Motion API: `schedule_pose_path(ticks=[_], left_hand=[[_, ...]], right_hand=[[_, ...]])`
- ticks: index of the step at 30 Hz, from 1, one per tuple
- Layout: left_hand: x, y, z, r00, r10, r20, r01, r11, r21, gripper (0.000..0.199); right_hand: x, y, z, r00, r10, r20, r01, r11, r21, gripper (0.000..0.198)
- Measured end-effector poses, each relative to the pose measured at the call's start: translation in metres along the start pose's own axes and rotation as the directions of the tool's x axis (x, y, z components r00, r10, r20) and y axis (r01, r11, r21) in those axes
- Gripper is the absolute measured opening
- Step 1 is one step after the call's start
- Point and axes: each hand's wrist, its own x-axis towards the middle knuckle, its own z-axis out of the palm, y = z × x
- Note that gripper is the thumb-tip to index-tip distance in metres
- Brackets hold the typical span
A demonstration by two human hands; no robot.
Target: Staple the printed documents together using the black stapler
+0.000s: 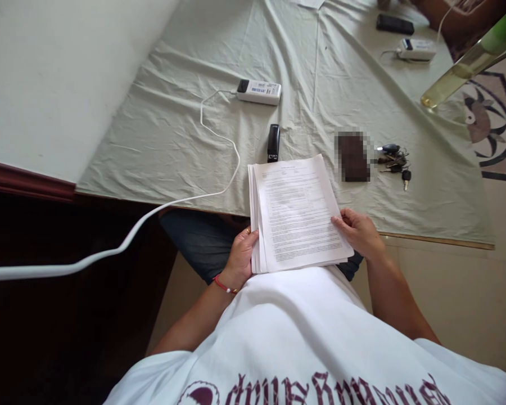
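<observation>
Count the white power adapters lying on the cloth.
2: one adapter above the black stapler, mid-cloth; another adapter at the far right corner. More may lie outside the view.

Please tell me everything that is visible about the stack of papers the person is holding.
The papers are a stack of white printed sheets, covered with small dark text too fine to read. The sheets are slightly fanned at the left edge. The left hand grips the lower left edge and the right hand holds the right edge. The stack's far end lies over the cloth-covered table, close to a black stapler.
</observation>
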Motion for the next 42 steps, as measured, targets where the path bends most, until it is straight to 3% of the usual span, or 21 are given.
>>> schedule_pose_path(ticks=[4,7,11,15,18,25,30,36,42], left_hand=[[-0.003,0.002,0.002,1.0,0.018,0.002,-0.018,1.0,0.022,0.058],[-0.003,0.001,0.002,1.0,0.027,-0.016,-0.026,0.999,0.031,0.059],[-0.002,-0.001,0.003,1.0,-0.017,-0.023,0.016,0.999,-0.032,0.046],[0.0,0.0,0.004,0.993,0.002,-0.121,-0.011,0.997,-0.073,0.028],[0.0,0.0,0.005,0.994,0.013,-0.112,-0.02,0.998,-0.067,0.025],[-0.001,-0.001,0.003,0.998,0.01,-0.068,-0.012,1.0,-0.028,0.033],[0.0,-0.001,0.0,0.989,0.101,-0.106,-0.101,0.995,0.008,0.039],[0.002,-0.002,-0.004,0.953,0.288,-0.092,-0.276,0.953,0.127,0.058],[0.006,-0.003,-0.006,0.948,0.306,-0.088,-0.29,0.944,0.157,0.047]], right_hand=[[0.0,-0.002,-0.003,1.0,-0.004,-0.015,0.003,0.998,-0.058,0.03],[0.0,0.002,-0.006,1.0,-0.001,-0.028,0.0,0.998,-0.063,0.03],[-0.001,0.008,-0.007,0.999,0.021,-0.036,-0.022,1.0,-0.022,0.035],[-0.002,0.01,-0.005,0.999,0.027,-0.028,-0.027,1.0,0.006,0.037],[-0.001,0.012,-0.004,1.0,0.002,0.0,-0.002,1.0,0.024,0.033],[0.0,0.02,-0.009,0.993,0.064,0.099,-0.096,0.928,0.36,0.034],[-0.004,0.014,-0.017,0.985,0.137,0.103,-0.17,0.847,0.504,0.04],[-0.006,0.006,-0.014,0.982,0.159,0.103,-0.189,0.833,0.519,0.049],[-0.007,0.006,-0.003,0.979,0.115,0.169,-0.191,0.811,0.553,0.043]])
